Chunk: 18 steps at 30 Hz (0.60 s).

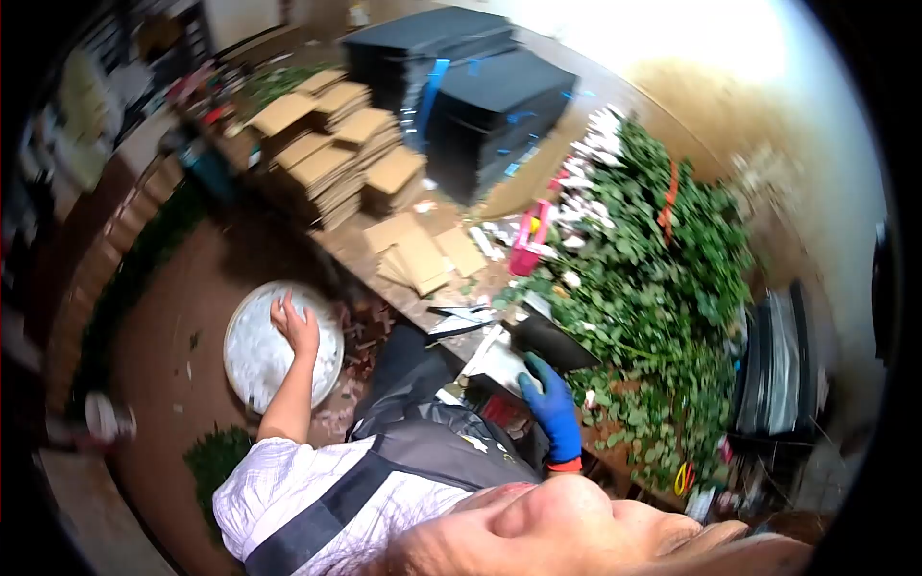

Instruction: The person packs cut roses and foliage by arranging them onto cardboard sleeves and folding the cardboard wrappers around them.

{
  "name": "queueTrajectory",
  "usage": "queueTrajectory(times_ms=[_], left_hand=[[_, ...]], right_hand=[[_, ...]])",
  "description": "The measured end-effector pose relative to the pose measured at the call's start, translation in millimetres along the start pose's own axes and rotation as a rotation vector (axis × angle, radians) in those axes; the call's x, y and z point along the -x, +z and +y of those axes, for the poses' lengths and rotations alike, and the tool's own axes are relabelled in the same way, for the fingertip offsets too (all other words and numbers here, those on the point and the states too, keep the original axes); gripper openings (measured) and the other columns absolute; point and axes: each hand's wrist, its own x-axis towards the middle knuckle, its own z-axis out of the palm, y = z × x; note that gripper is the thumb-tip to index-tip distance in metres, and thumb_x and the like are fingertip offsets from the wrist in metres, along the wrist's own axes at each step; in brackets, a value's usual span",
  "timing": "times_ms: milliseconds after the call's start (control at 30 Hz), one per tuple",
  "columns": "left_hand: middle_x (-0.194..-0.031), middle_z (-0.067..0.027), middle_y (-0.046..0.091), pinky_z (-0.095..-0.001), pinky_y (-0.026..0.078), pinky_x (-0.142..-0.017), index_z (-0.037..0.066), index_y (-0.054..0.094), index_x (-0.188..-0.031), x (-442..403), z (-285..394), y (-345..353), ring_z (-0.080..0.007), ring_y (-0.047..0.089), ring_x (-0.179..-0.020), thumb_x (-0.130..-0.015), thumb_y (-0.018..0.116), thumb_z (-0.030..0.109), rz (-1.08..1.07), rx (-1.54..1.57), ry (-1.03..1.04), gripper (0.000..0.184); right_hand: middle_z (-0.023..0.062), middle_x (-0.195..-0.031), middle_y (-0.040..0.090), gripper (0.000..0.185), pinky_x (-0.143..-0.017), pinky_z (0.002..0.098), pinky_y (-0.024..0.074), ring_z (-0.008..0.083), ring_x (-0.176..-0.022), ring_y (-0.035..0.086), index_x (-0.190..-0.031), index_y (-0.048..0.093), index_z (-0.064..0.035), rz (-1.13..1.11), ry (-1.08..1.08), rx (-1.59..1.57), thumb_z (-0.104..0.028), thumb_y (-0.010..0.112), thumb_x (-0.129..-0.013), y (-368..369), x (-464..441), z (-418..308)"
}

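Observation:
My left hand (296,326), bare, hangs over a round white tub (233,360) of white, crumpled-looking material. Its fingers are apart and nothing shows between them. My right hand (549,398) wears a blue glove with an orange-red cuff. Its fingers look parted at the edge of a pale, flat-topped piece (499,363) in front of my body, with a dark panel (552,344) standing beside it. Whether the glove touches the edge is unclear.
Cardboard pieces (420,259) lie on the table near stacked cardboard (322,163) and black stacks (499,82). Leafy stems (663,259) with white-wrapped heads cover the right side, beside a pink container (530,240). A green leafy pile (219,468) is on the floor.

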Motion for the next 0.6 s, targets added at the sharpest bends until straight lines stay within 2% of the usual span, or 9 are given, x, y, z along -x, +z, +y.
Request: queueTrajectory(times_ms=[167,200,267,300,367,400,467,500,600], left_hand=[[-0.14,-0.0208,0.049,-0.0489,0.033,-0.112,0.0,0.052,-0.136,-148.5,198.4,68.8,-0.0374,0.045,-0.13,-0.091,0.063,0.017,0.034,0.316,0.722,0.049],[-0.139,-0.0206,0.051,-0.049,0.034,-0.111,-0.002,0.05,-0.138,-181.5,230.0,97.0,-0.0376,0.046,-0.131,-0.094,0.062,0.02,-0.007,0.58,0.727,0.051],[-0.137,-0.0188,0.054,-0.0474,0.036,-0.109,-0.002,0.05,-0.137,-251.4,301.4,103.4,-0.038,0.051,-0.125,-0.095,0.062,0.023,0.045,0.474,0.906,0.05],[-0.134,-0.0187,0.057,-0.0467,0.038,-0.108,0.0,0.052,-0.136,-291.4,329.1,113.8,-0.0372,0.054,-0.122,-0.095,0.063,0.027,0.207,0.321,1.001,0.05],[-0.13,-0.0164,0.061,-0.049,0.042,-0.105,0.003,0.055,-0.135,-365.8,365.6,141.6,-0.0371,0.055,-0.121,-0.096,0.063,0.044,0.405,0.094,0.985,0.057],[-0.131,-0.0161,0.062,-0.0501,0.043,-0.104,0.006,0.056,-0.136,-396.1,375.6,153.4,-0.0376,0.055,-0.122,-0.094,0.061,0.055,0.384,-0.091,0.855,0.064],[-0.135,-0.0162,0.06,-0.0499,0.044,-0.105,0.009,0.054,-0.139,-451.9,386.2,179.3,-0.0373,0.054,-0.125,-0.093,0.06,0.062,0.236,-0.228,0.852,0.071],[-0.133,-0.0139,0.06,-0.0494,0.044,-0.105,0.014,0.053,-0.141,-472.0,382.8,199.2,-0.0379,0.056,-0.123,-0.094,0.06,0.057,0.02,-0.302,0.76,0.064],[-0.124,-0.0129,0.062,-0.0506,0.047,-0.098,0.017,0.056,-0.126,-462.7,391.4,185.2,-0.0393,0.059,-0.114,-0.096,0.057,0.028,-0.116,-0.376,0.745,0.032]], right_hand=[[0.0191,-0.124,0.067,0.048,-0.097,0.0423,0.0513,0.0367,-0.112,0.065,-0.13,0.064,-0.0096,0.088,-0.022,0.13,-0.038,0.069,-0.091,-3.6,7.0,-1.3],[0.0193,-0.124,0.067,0.049,-0.096,0.043,0.0514,0.0369,-0.112,0.065,-0.131,0.064,-0.0099,0.095,-0.042,0.129,-0.039,0.068,-0.091,-2.8,7.2,2.0],[0.0197,-0.123,0.067,0.051,-0.096,0.0442,0.0514,0.0374,-0.11,0.065,-0.132,0.063,-0.0108,0.052,0.008,0.142,-0.043,0.066,-0.092,-4.8,11.0,-1.6],[0.0199,-0.122,0.067,0.053,-0.095,0.0446,0.0514,0.0377,-0.109,0.065,-0.133,0.062,-0.0113,0.0,0.068,0.143,-0.045,0.065,-0.093,-7.8,10.0,-8.2],[0.0202,-0.121,0.067,0.055,-0.097,0.0448,0.051,0.0385,-0.108,0.065,-0.137,0.06,-0.0141,-0.04,0.112,0.159,-0.048,0.061,-0.094,-5.9,8.1,-6.9],[0.0203,-0.122,0.067,0.054,-0.097,0.0448,0.0509,0.0386,-0.108,0.065,-0.137,0.059,-0.0146,-0.046,0.127,0.163,-0.048,0.061,-0.095,-5.9,8.1,-6.9],[0.0207,-0.121,0.067,0.052,-0.097,0.045,0.0512,0.0388,-0.107,0.065,-0.137,0.059,-0.0155,-0.063,0.129,0.18,-0.046,0.06,-0.095,-5.9,5.4,-6.3],[0.021,-0.12,0.067,0.052,-0.096,0.0452,0.0516,0.0384,-0.106,0.066,-0.138,0.059,-0.016,-0.069,0.138,0.187,-0.044,0.062,-0.094,-5.9,5.2,-7.4],[0.0206,-0.117,0.068,0.054,-0.095,0.045,0.0519,0.0372,-0.104,0.066,-0.14,0.057,-0.0166,-0.131,0.187,0.141,-0.044,0.062,-0.094,-7.7,2.7,-7.0]])
